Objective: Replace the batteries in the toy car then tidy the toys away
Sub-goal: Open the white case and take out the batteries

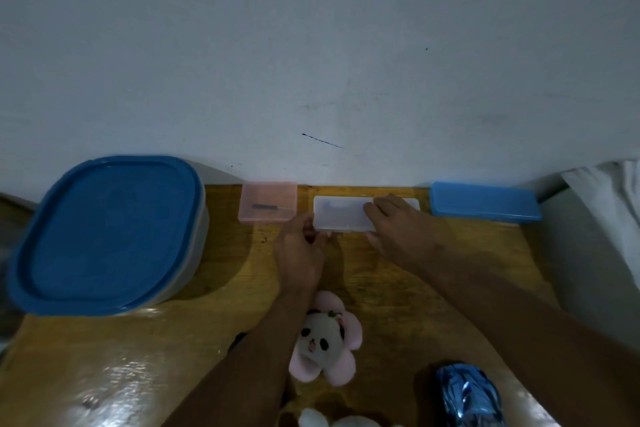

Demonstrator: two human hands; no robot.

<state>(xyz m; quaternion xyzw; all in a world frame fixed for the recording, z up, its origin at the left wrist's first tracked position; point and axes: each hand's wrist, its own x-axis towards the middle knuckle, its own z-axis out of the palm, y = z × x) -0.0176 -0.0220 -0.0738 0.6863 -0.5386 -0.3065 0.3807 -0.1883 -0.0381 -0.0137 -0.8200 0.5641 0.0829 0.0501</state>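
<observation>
A clear flat plastic case [341, 215] lies on the wooden table [173, 350] against the wall. My left hand [300, 253] grips its near left corner. My right hand [398, 227] lies over its right half, fingers on the lid. A shiny blue toy car [467, 395] sits at the near right. A pink panda flower plush [325, 340] lies between my forearms. Another white plush [329, 419] shows at the bottom edge.
A large container with a blue lid [107, 232] fills the left side. A pink case [268, 201] holding a small screwdriver sits left of the clear case. A flat blue-lidded box [485, 201] lies at the back right. White cloth [609, 198] hangs at the right.
</observation>
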